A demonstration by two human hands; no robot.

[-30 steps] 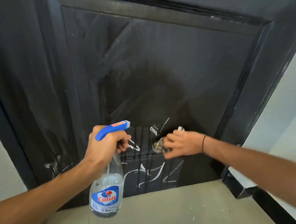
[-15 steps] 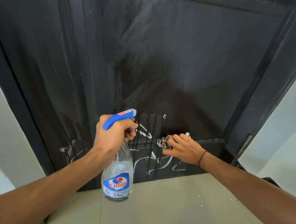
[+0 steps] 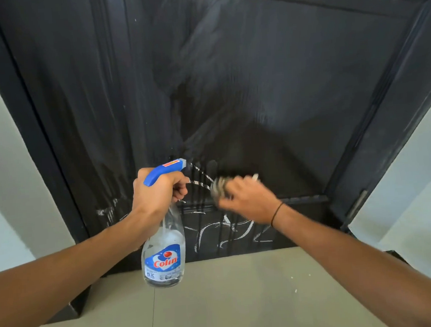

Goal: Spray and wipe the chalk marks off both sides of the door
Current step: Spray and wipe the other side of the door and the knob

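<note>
At frame centre the left hand (image 3: 158,193) grips a clear Colin spray bottle (image 3: 164,253), its liquid level unclear. Just right, the blurred right hand (image 3: 245,199) clutches a crumpled cloth (image 3: 217,187) against the black door (image 3: 281,95), above chalk marks (image 3: 227,232).

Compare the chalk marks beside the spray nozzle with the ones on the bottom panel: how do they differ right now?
The upper chalk marks are short broken dashes between the left hand and the cloth gripped in the right hand; the lower chalk marks are longer, whole curved lines below both hands. The upper ones sit right at the cloth; the lower ones lie clear of it. Dark drips cross both, on the same door.
</note>
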